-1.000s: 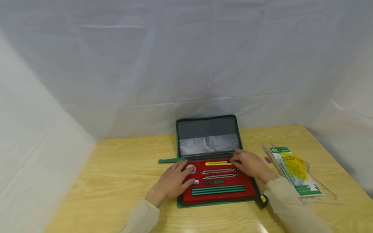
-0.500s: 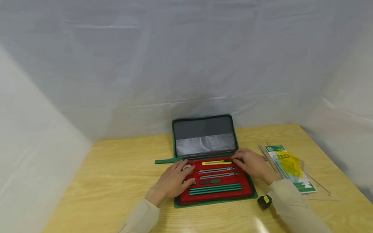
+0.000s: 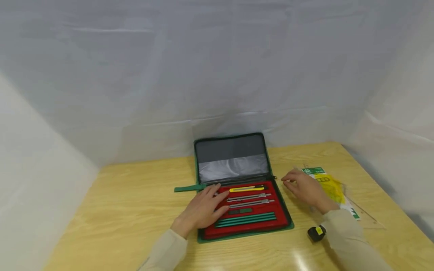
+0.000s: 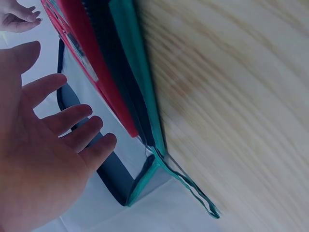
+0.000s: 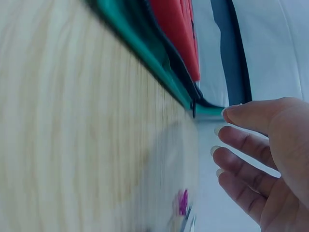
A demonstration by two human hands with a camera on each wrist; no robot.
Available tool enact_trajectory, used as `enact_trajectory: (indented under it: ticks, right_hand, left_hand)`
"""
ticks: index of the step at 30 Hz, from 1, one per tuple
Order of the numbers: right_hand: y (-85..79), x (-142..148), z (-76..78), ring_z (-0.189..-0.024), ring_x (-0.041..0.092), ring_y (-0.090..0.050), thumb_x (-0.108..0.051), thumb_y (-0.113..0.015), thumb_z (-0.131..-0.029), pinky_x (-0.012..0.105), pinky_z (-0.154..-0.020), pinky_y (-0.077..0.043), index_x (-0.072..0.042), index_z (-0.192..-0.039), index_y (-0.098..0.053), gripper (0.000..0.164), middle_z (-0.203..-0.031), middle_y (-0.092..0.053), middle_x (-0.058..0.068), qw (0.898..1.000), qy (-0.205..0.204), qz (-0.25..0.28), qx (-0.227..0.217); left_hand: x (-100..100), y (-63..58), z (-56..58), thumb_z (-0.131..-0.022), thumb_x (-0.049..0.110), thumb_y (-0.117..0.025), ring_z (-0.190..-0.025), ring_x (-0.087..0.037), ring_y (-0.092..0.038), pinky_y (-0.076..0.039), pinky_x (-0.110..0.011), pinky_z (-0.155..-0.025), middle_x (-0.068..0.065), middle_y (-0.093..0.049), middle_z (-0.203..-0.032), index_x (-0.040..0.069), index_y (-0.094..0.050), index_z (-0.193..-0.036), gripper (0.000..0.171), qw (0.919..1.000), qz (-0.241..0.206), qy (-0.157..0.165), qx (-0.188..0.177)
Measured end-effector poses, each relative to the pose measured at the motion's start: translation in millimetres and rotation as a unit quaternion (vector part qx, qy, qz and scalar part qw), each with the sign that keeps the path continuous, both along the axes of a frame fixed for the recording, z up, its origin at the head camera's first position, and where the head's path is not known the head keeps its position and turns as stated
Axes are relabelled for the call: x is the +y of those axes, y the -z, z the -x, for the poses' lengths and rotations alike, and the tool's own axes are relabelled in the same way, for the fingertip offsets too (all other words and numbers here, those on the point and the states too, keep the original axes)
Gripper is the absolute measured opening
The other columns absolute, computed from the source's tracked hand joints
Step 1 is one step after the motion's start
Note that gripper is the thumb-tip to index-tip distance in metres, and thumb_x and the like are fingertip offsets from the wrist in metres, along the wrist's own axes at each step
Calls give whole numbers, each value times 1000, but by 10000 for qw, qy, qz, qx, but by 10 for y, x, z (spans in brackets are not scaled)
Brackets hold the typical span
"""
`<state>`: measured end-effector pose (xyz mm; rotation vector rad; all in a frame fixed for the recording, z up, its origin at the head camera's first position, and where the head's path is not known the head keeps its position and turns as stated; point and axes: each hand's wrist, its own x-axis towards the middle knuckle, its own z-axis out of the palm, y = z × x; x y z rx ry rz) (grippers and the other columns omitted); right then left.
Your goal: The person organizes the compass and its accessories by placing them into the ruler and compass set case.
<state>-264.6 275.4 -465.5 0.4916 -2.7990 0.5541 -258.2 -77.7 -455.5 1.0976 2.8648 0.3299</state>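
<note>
A green zip case [image 3: 288, 225] lies unfolded, its grey-lined lid [image 3: 230, 150] leaning up at the back. Its red tray [image 3: 283, 216] bears a yellow utility knife [image 3: 248, 188], two metal compasses [image 3: 249, 197], a small green-and-black piece [image 3: 240, 211] and several green pencils [image 3: 245, 219]. My left hand [image 3: 202, 209] rests over the tray's left side, fingers spread, covering what lies there. In the left wrist view its fingers [image 4: 77, 121] are loosely extended. Off the case's right edge hovers my right hand [image 3: 306, 190], holding nothing; the right wrist view shows thumb and fingers apart.
Right of the case lie a green-and-white packet [image 3: 312, 171] with a yellow sheet and clear set squares [image 3: 373, 224], partly behind the right arm. A black block with a yellow label [image 3: 316, 233] sits near the right sleeve. A green strap [image 3: 186, 188] sticks out left.
My right hand has left the tray's upper right corner by the knife and moved right, uncovering the zip pull. The left hand stays on the tray's left side. The head view has shifted slightly right.
</note>
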Motion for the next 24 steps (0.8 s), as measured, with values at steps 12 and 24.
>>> enact_trajectory:
  ticks: [12,24]
  right_hand:
    - [23,167,-136,-84,18,-59,-26,-55,-89,37,-68,-49,-12,-104,-64,22,-104,-62,6,9994,270,69,-212]
    - [8,403,-355,-80,16,-55,-29,-55,-89,34,-60,-45,-15,-106,-64,23,-100,-60,6,9963,653,142,-537]
  left_hand:
    - [71,-4,-16,-94,50,-35,-130,-29,-29,-29,-47,-102,-12,-31,-145,25,-37,-138,50,10000,-5,60,-39]
    - [225,-17,-24,-94,51,-33,-132,-27,-26,-29,-48,-103,-10,-28,-147,27,-34,-139,51,9994,12,296,-199]
